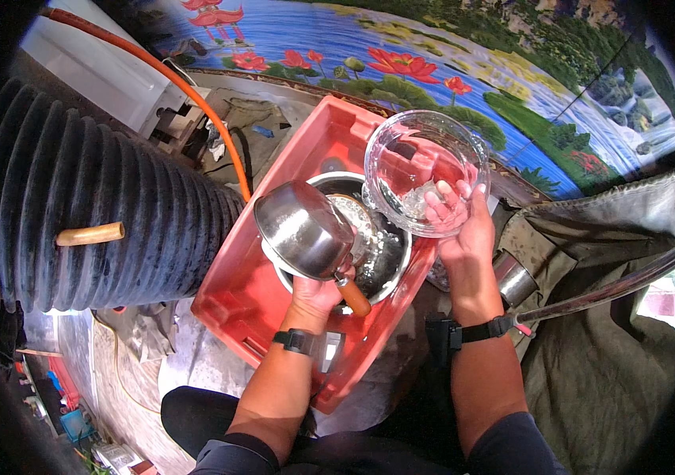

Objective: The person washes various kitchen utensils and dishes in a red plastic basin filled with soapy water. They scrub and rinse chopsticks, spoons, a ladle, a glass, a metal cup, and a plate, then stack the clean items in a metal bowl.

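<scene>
My left hand (pixel 318 294) holds a steel saucepan (pixel 302 228) from below, near the joint of its brown handle (pixel 354 298). The pan is tilted, its shiny outer side towards me. To the right, my right hand (pixel 459 219) grips a clear bowl (pixel 382 178) by its side, and its fingers show through the transparent wall. Both vessels are above a red plastic crate (pixel 236 297). In the crate sits a round basin (pixel 394 261) with a white rim and a dark, wet-looking inside. Another round object (pixel 349 208) lies in the basin, partly hidden by the pan.
A large black corrugated pipe (pixel 106 178) lies left of the crate, with a short tan tube (pixel 91 234) on it. An orange hose (pixel 195 98) curves behind. A metal cup (pixel 514 279) and grey-green tarpaulin (pixel 599 368) are at right. A painted mural panel (pixel 325 35) borders the back.
</scene>
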{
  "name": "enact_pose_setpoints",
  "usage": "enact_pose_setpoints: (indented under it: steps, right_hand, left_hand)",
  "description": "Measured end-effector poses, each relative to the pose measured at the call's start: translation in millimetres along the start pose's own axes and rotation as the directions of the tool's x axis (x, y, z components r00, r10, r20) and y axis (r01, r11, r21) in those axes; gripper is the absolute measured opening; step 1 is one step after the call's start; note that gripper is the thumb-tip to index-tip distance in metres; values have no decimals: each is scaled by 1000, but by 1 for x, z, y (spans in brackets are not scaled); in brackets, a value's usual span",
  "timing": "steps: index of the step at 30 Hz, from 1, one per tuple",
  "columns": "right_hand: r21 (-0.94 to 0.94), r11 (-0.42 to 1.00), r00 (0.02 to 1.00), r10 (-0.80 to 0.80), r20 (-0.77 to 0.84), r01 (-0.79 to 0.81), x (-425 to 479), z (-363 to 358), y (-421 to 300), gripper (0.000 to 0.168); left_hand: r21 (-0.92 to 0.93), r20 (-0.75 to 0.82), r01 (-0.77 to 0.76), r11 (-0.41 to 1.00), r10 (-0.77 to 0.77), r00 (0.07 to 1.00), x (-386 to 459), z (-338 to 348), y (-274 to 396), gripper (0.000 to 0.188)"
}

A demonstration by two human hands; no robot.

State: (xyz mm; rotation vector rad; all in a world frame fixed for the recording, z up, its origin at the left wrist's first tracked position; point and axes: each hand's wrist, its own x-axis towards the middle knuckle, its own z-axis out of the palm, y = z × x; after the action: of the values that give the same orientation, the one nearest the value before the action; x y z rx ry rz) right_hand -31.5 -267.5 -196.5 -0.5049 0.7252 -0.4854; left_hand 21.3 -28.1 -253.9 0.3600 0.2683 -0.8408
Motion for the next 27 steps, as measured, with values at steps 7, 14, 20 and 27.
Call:
enact_pose_setpoints:
  steps: [7, 14, 20, 27]
  right_hand:
    - [-16, 1000, 1000, 9, 15, -9, 0, -2, 2, 55]
    - [-10, 1000, 999, 2, 33, -2, -5, 3, 3, 56]
    - [-11, 1000, 999, 2, 40, -1, -4, 5, 7, 55]
    - [-48, 996, 997, -73, 25, 74, 9, -5, 17, 48]
  left_hand:
    - [17, -2, -8, 1000, 8, 1000, -3, -2, -1, 50]
    - [7, -13, 11, 1000, -11, 1000, -7, -1, 0, 49]
    - [28, -63, 16, 999, -14, 998, -13, -7, 4, 44]
    - [385, -293, -108, 917, 232, 927, -16, 63, 43, 28]
